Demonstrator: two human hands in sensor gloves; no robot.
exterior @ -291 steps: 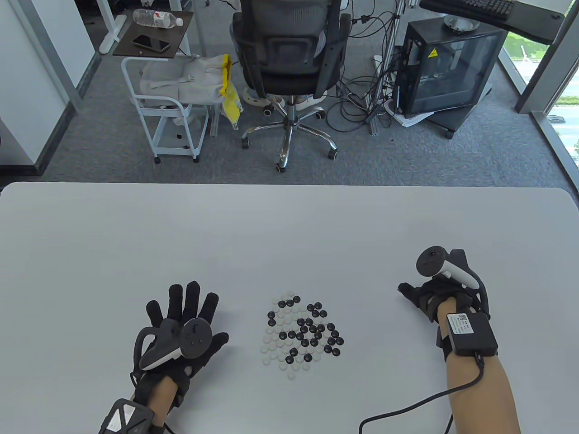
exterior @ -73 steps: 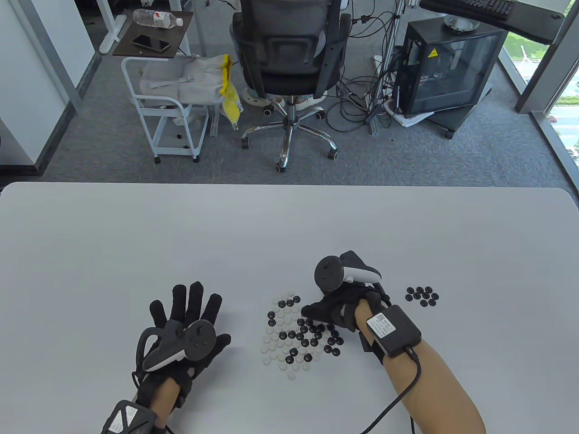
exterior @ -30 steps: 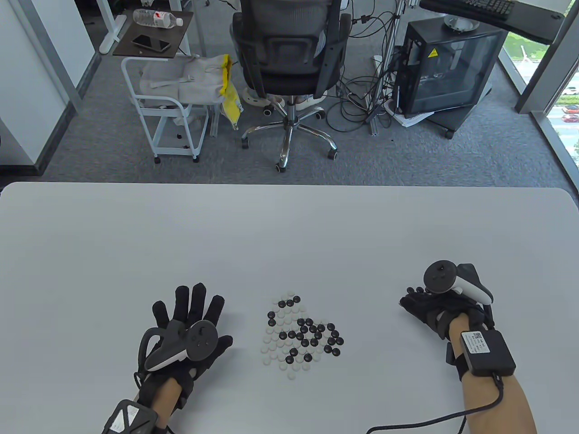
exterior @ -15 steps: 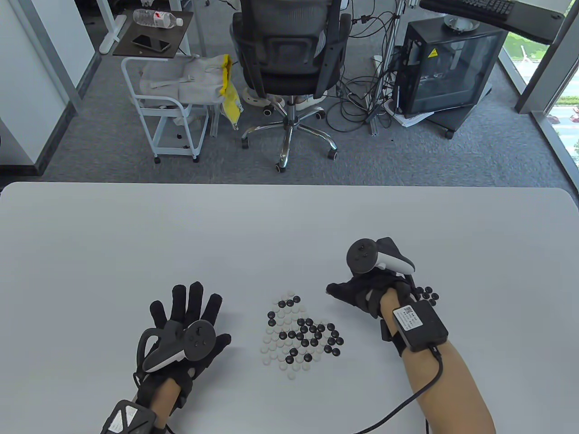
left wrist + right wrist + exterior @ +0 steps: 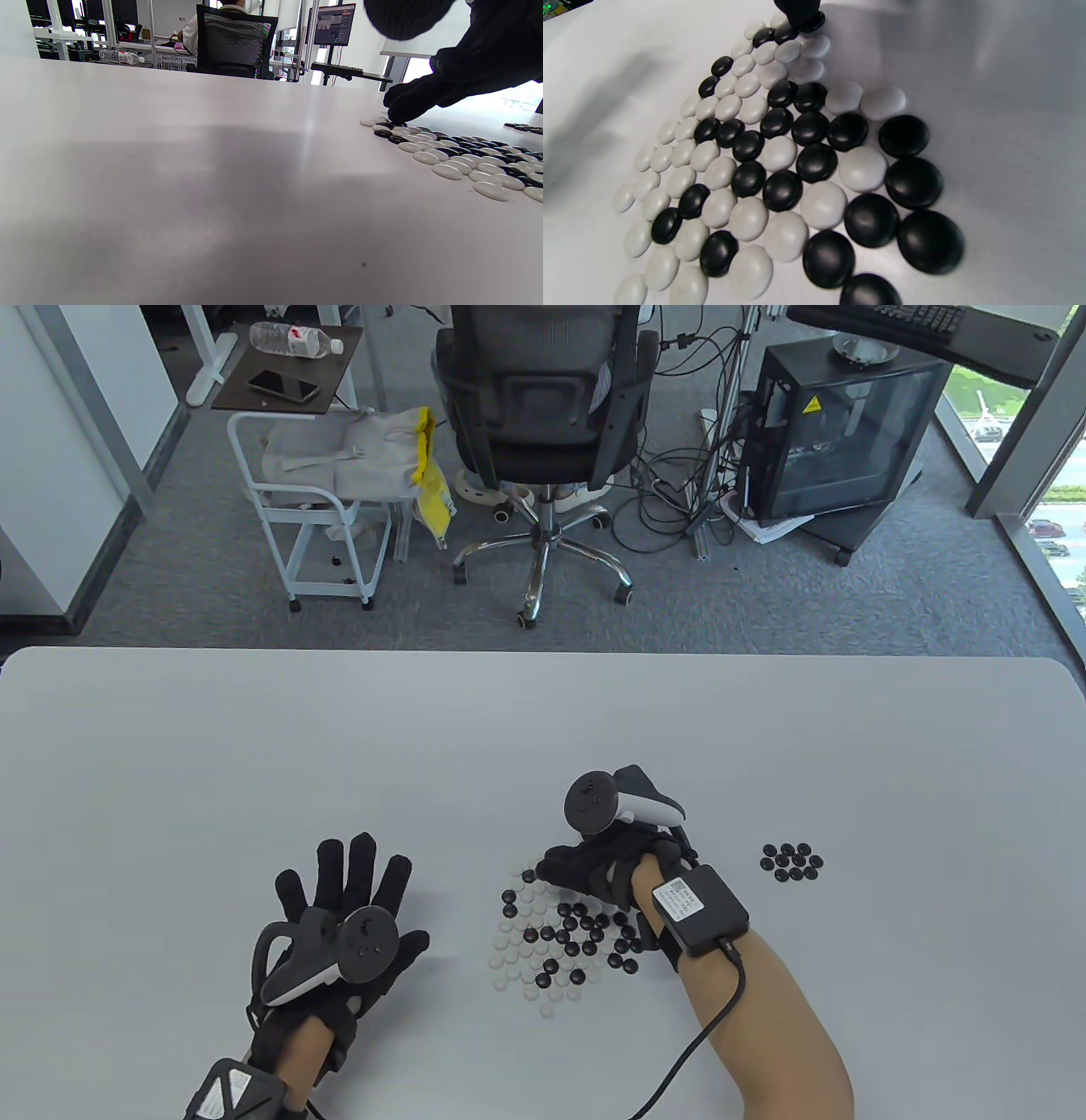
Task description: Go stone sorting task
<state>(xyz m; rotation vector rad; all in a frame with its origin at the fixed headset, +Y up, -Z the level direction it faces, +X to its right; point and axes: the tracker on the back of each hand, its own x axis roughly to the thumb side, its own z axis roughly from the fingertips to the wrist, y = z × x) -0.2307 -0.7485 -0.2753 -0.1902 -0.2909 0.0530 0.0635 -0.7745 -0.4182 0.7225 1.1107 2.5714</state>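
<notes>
Black stone (image 5: 811, 22) under right hand (image 5: 594, 869) fingertip, pile's far edge.

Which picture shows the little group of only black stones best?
The table view: the sorted black stones lie in full sight, apart from the mixed pile. The left wrist view shows only a thin dark sliver of them at its right edge. The right wrist view misses them.

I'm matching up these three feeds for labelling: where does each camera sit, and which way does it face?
Table view: overhead, looking down at the table; shows left hand, right hand.
Left wrist view: low above the tabletop, looking across it; right hand shows.
Right wrist view: just above the mixed stones; one fingertip.
All share the mixed stones.
</notes>
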